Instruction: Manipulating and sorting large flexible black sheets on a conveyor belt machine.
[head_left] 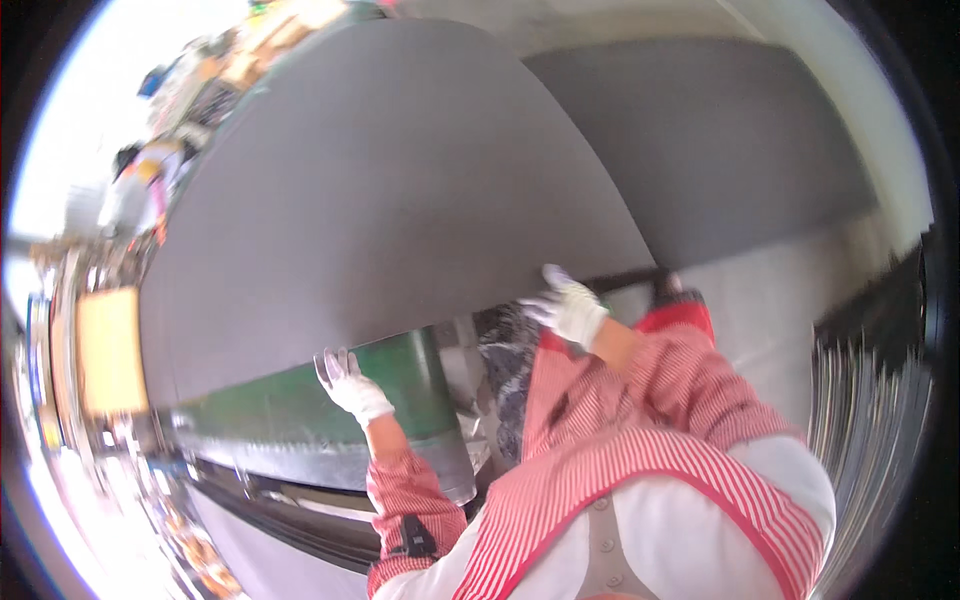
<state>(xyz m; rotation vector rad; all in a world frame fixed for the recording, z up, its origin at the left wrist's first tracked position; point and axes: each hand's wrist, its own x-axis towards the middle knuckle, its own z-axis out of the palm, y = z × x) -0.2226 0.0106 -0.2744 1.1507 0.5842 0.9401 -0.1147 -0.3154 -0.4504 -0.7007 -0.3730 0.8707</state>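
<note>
A large dark grey sheet (pixel 400 180) spreads in front of me, with its near edge running past both hands. My left hand (pixel 355 388), in a white glove, is at that near edge with its fingers stretched and apart, beside the green surface (pixel 385 380) below. Further right, my gloved right hand (pixel 570 310) is over the sheet's near edge, close to its right corner. Its fingers are spread and somewhat blurred, and no held thing shows in them. Whether either hand presses on the sheet, I cannot tell.
Another dark grey sheet (pixel 710 150) lies beyond the right edge. Many thin sheets stand stacked (pixel 870 400) at the far right. At the left are a yellowish board (pixel 110 350) and a blurred heap of mixed items (pixel 190 130). Crumpled black plastic (pixel 505 370) is between my arms.
</note>
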